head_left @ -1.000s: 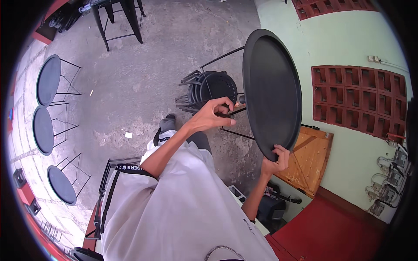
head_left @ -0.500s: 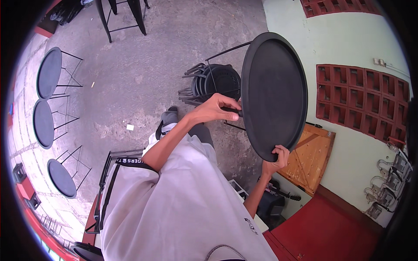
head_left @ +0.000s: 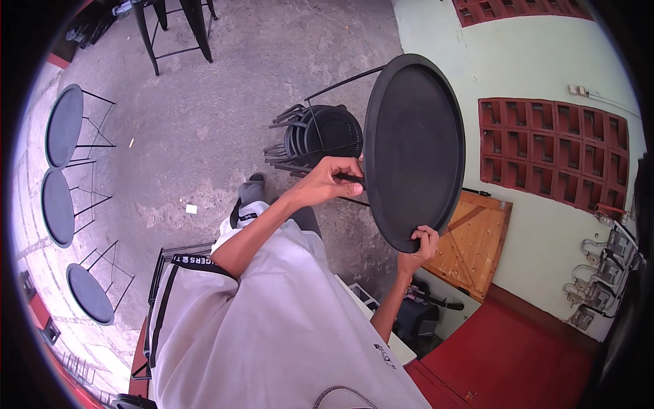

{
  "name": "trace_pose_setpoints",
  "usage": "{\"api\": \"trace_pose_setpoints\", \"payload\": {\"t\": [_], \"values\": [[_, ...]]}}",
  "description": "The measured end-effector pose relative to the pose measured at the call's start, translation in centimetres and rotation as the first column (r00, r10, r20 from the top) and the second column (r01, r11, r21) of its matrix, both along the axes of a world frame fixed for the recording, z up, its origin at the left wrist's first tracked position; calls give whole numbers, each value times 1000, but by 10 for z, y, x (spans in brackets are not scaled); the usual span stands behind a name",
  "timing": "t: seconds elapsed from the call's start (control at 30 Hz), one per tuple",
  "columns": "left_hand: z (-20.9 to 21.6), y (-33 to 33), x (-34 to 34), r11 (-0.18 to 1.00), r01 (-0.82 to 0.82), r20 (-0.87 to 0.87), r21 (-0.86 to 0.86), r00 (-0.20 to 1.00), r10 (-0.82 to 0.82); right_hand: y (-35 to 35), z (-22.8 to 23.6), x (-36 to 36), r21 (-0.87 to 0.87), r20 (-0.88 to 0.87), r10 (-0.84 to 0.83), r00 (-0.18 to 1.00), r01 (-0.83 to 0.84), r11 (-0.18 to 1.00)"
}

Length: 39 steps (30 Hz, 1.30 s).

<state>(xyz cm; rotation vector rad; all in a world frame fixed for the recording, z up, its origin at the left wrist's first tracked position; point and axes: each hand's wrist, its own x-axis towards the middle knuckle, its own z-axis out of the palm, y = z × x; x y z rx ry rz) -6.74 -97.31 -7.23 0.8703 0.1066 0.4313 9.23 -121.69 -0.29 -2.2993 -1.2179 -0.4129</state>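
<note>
Matte black round table (head_left: 414,150), rimmed metal top tilted on edge. Left hand (head_left: 332,181) fingers clamped round a thin leg rod; right hand (head_left: 419,243) fingers curled over the lower rim. Stacked black chairs (head_left: 320,136) lie beyond the left fingers.

Round black table (head_left: 415,146): held tipped on edge, top facing the pale green wall (head_left: 436,27). Left hand (head_left: 330,180) grips a thin leg behind the top; right hand (head_left: 419,245) clasps its lower rim. Stacked black chairs (head_left: 320,136) on the concrete floor behind the table. Wooden board (head_left: 473,245) below the table, against the wall. Three round tables (head_left: 65,170) far to its left.
</note>
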Motion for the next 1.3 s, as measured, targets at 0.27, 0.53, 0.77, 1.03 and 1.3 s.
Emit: {"api": "trace_pose_setpoints", "payload": {"t": [0.27, 0.53, 0.77, 1.03, 1.3], "values": [[-2, -4, 2, 995, -46, -39, 88, 998, 50, 2, 0, -2, 9, -16, -25, 1000, 25, 1000], [2, -5, 3, 997, -50, -5, 51, 999, 50, -2, -2, -1, -20, -40, -71, 997, 70, 997], [-1, -4, 4, 998, -22, 9, 54, 1000, 21, -3, 5, -4, -109, -163, -94, 982, 77, 991], [-1, -1, 0, 996, 14, -39, 86, 999, -11, -35, -1, -1, -101, -191, -183, 964, 166, 981], [9, 7, -13, 993, 90, -40, 75, 995, -87, -23, 3, 28, 259, -403, -154, 902, 273, 926]]}}
